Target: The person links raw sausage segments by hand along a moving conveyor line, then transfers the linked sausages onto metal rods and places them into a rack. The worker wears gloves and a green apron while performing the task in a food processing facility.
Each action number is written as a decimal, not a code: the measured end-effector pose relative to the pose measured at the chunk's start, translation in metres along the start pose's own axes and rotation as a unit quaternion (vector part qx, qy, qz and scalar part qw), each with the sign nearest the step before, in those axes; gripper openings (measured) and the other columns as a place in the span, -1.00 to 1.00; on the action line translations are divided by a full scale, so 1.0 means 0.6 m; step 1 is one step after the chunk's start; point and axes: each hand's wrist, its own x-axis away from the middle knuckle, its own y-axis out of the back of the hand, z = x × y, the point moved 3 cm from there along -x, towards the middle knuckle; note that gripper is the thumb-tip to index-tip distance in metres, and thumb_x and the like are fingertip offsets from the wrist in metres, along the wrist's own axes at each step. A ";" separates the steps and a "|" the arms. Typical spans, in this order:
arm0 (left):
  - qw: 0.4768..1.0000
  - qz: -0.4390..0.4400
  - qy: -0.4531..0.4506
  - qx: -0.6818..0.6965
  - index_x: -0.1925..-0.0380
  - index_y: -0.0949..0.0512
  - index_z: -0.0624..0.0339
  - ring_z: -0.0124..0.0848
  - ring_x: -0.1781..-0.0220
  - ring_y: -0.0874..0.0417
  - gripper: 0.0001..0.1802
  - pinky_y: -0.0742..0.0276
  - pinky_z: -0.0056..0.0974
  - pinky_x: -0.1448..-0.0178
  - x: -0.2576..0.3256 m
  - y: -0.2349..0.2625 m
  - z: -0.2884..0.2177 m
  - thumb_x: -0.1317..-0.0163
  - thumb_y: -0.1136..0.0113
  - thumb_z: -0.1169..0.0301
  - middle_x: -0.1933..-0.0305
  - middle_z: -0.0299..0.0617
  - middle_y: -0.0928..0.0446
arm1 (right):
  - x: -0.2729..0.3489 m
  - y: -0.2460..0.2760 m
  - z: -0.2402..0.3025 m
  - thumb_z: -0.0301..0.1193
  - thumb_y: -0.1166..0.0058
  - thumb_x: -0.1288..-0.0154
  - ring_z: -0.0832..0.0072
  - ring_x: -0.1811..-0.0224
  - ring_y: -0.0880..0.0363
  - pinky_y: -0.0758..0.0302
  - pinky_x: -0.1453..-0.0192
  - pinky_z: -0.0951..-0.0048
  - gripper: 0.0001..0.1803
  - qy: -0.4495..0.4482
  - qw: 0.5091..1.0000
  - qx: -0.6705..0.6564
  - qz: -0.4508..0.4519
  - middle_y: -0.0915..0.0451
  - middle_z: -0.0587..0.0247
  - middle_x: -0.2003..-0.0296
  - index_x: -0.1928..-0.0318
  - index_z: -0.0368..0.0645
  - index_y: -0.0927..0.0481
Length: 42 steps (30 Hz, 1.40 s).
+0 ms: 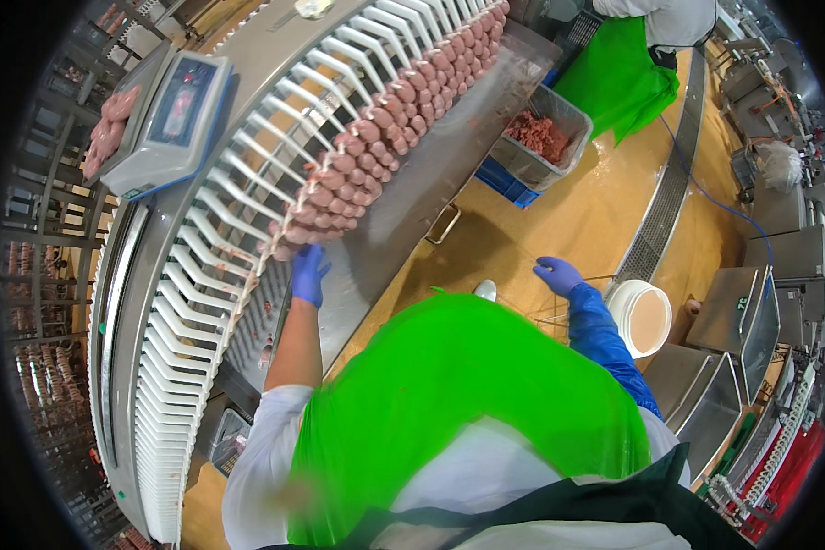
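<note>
Linked pink sausages (362,165) hang in loops from the white hooks (257,156) of a curved rail. At the near end of these loops is my left hand (310,275), in a blue glove. Its fingers are partly spread and reach up to the lowest links; whether they touch is unclear. Nothing shows in its grasp. My right hand (557,275), also gloved and with a blue sleeve, is out over the floor to the right. Its thumb and fingers are loosely apart, holding nothing.
A scale (176,115) with pink meat (112,128) beside it stands beyond the rail. A metal table (367,266) runs beneath the sausages. The grey bin (573,137) holds ground meat. Near my right arm stands a white bucket (640,316). A person in a green apron (614,78) works ahead.
</note>
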 end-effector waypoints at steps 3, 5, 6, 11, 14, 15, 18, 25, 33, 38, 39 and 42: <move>0.996 -0.068 0.037 0.052 -0.36 -0.24 -0.11 -0.26 -0.37 -0.33 -0.33 -0.38 0.01 -0.26 -0.034 -0.058 -0.014 -0.31 -0.22 0.09 -0.36 -0.27 -0.29 | -0.025 0.073 -0.057 0.00 -0.04 -0.33 0.20 -0.14 -0.57 -0.44 -0.26 0.27 -0.39 0.007 0.999 -0.044 -0.017 -0.58 0.01 -0.12 -0.17 -0.21 -0.53; 0.993 -0.097 0.056 0.031 -0.37 -0.23 -0.16 -0.21 -0.35 -0.33 -0.32 -0.37 0.02 -0.27 -0.056 -0.087 -0.011 -0.30 -0.21 0.02 -0.31 -0.30 -0.31 | -0.053 0.121 -0.078 -0.03 -0.07 -0.32 0.21 -0.08 -0.61 -0.49 -0.21 0.27 -0.40 0.007 0.998 -0.053 -0.023 -0.60 0.00 -0.09 -0.18 -0.22 -0.53; 0.992 -0.109 0.057 0.029 -0.34 -0.26 -0.14 -0.23 -0.34 -0.32 -0.34 -0.37 0.02 -0.26 -0.062 -0.100 -0.004 -0.29 -0.21 0.02 -0.29 -0.29 -0.33 | -0.071 0.146 -0.080 -0.03 -0.07 -0.32 0.21 -0.07 -0.62 -0.49 -0.20 0.27 -0.40 0.030 0.997 -0.056 -0.032 -0.60 0.01 -0.08 -0.18 -0.22 -0.53; 0.941 -0.231 0.242 0.047 -0.36 -0.27 -0.10 -0.21 -0.33 -0.37 -0.33 -0.42 0.00 -0.22 -0.042 -0.139 0.048 -0.31 -0.15 -0.02 -0.31 -0.22 -0.36 | -0.161 0.232 -0.033 -0.05 -0.07 -0.33 0.23 -0.03 -0.64 -0.51 -0.16 0.29 -0.43 0.084 0.992 -0.088 -0.039 -0.61 0.05 -0.07 -0.20 -0.17 -0.51; 0.949 -0.027 0.312 -0.046 -0.36 -0.28 -0.02 -0.21 -0.24 -0.47 -0.34 -0.42 -0.05 -0.23 -0.032 -0.207 0.055 -0.33 -0.14 0.02 -0.28 -0.15 -0.42 | -0.213 0.246 0.023 -0.08 -0.07 -0.34 0.25 0.00 -0.63 -0.52 -0.14 0.30 -0.44 0.128 0.988 -0.087 -0.025 -0.61 0.06 -0.07 -0.21 -0.16 -0.50; 0.969 0.024 0.221 -0.109 -0.35 -0.30 0.03 -0.23 -0.22 -0.50 -0.38 -0.43 -0.09 -0.22 -0.044 -0.242 0.043 -0.36 -0.12 0.07 -0.27 -0.15 -0.44 | -0.228 0.247 0.042 -0.08 -0.08 -0.34 0.25 -0.01 -0.63 -0.52 -0.14 0.30 -0.44 0.146 0.985 -0.085 -0.016 -0.61 0.06 -0.07 -0.21 -0.16 -0.51; 0.973 0.156 0.018 -0.167 -0.34 -0.31 0.17 -0.32 -0.21 -0.53 -0.47 -0.46 -0.20 -0.20 -0.103 -0.353 -0.025 -0.43 -0.05 0.24 -0.22 -0.17 -0.49 | -0.264 0.251 0.088 -0.09 -0.07 -0.34 0.25 -0.02 -0.62 -0.51 -0.14 0.29 -0.45 0.170 0.982 -0.076 0.025 -0.59 0.04 -0.08 -0.21 -0.16 -0.50; 0.954 0.083 -0.225 -0.182 -0.37 -0.22 0.27 -0.29 -0.27 -0.45 -0.40 -0.42 -0.22 -0.24 -0.302 -0.559 -0.176 -0.41 -0.06 0.27 -0.29 -0.02 -0.41 | -0.337 0.319 0.161 -0.13 -0.06 -0.35 0.23 -0.04 -0.63 -0.50 -0.18 0.28 -0.46 0.213 0.975 -0.047 0.035 -0.60 0.01 -0.07 -0.21 -0.20 -0.49; 0.962 0.021 -0.231 -0.145 -0.05 -0.48 0.19 -0.55 0.36 -0.41 -0.69 -0.36 -0.40 0.38 -0.372 -0.576 -0.159 -0.39 -0.06 0.29 0.29 -0.29 -0.47 | -0.469 0.472 0.182 -0.21 -0.06 -0.38 0.28 -0.08 -0.61 -0.49 -0.20 0.31 -0.51 0.199 0.978 -0.056 0.022 -0.60 0.03 -0.07 -0.20 -0.21 -0.49; 0.995 -0.025 -0.091 -0.017 0.11 -0.54 0.31 -0.44 0.09 -0.53 -0.72 -0.45 -0.30 -0.03 -0.364 -0.574 -0.134 -0.37 -0.03 0.31 0.11 -0.23 -0.55 | -0.645 0.592 0.145 -0.20 -0.09 -0.38 0.38 -0.07 -0.59 -0.47 -0.19 0.39 -0.55 0.242 0.962 -0.113 -0.060 -0.62 0.11 -0.04 -0.16 -0.19 -0.55; 0.992 -0.032 -0.118 -0.022 0.08 -0.52 0.30 -0.43 0.07 -0.51 -0.72 -0.43 -0.30 -0.06 -0.363 -0.581 -0.135 -0.39 -0.01 0.32 0.09 -0.22 -0.54 | -0.681 0.614 0.138 -0.21 -0.12 -0.37 0.41 -0.06 -0.59 -0.47 -0.18 0.40 -0.56 0.233 0.960 -0.145 -0.055 -0.62 0.14 -0.05 -0.15 -0.19 -0.56; 0.991 -0.083 -0.102 -0.004 0.02 -0.50 0.28 -0.42 0.04 -0.49 -0.71 -0.41 -0.30 -0.08 -0.354 -0.593 -0.128 -0.42 0.02 0.31 0.03 -0.22 -0.52 | -0.785 0.679 0.143 -0.22 -0.15 -0.35 0.40 -0.05 -0.59 -0.48 -0.17 0.40 -0.56 0.268 0.943 -0.189 -0.067 -0.62 0.15 -0.04 -0.15 -0.18 -0.56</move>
